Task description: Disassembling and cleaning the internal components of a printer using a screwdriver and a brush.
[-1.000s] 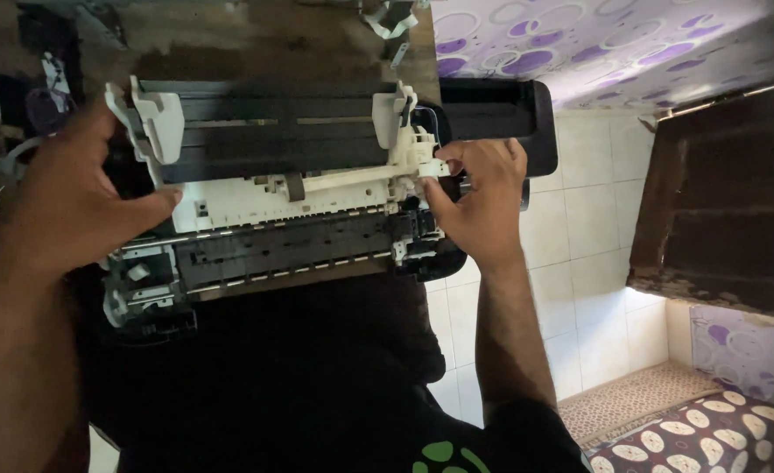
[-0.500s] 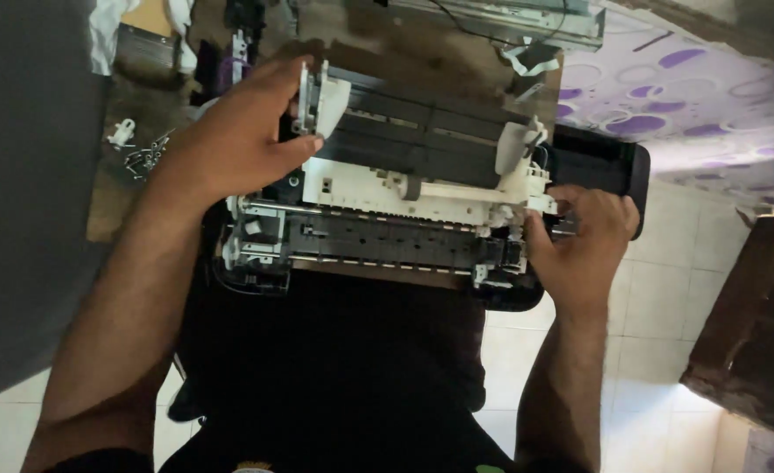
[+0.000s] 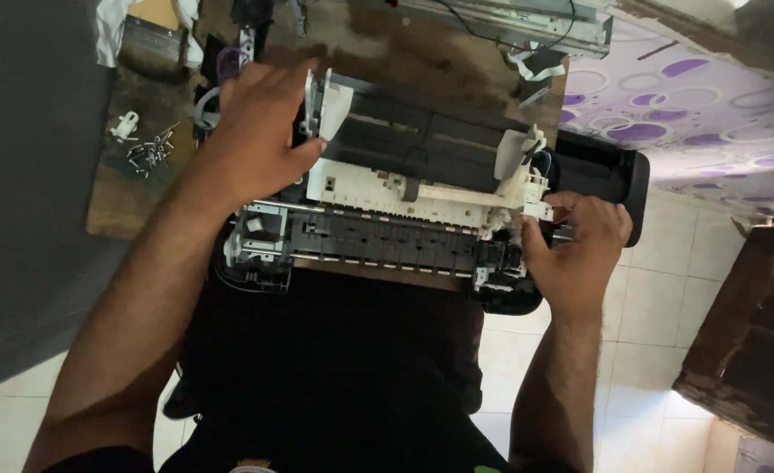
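Note:
A stripped-down printer chassis (image 3: 404,206), white plastic above a dark roller frame, rests against my dark-clothed lap at the edge of a brown board (image 3: 439,61). My left hand (image 3: 251,144) grips the chassis's upper left end by a white bracket. At the lower right end my right hand (image 3: 580,250) pinches the white frame corner, next to a black casing part (image 3: 610,180).
Several small screws (image 3: 151,153) and a white plastic clip (image 3: 124,125) lie on the board's left side. A metal rail with cables (image 3: 510,17) lies at the top. A purple-patterned cloth (image 3: 693,114) is at the right, a dark wooden cabinet (image 3: 750,350) lower right, white floor tiles below.
The view has swung right and down, so the chassis now sits more central. My left hand has shifted up onto the chassis's upper left bracket; my right hand stays on the right end.

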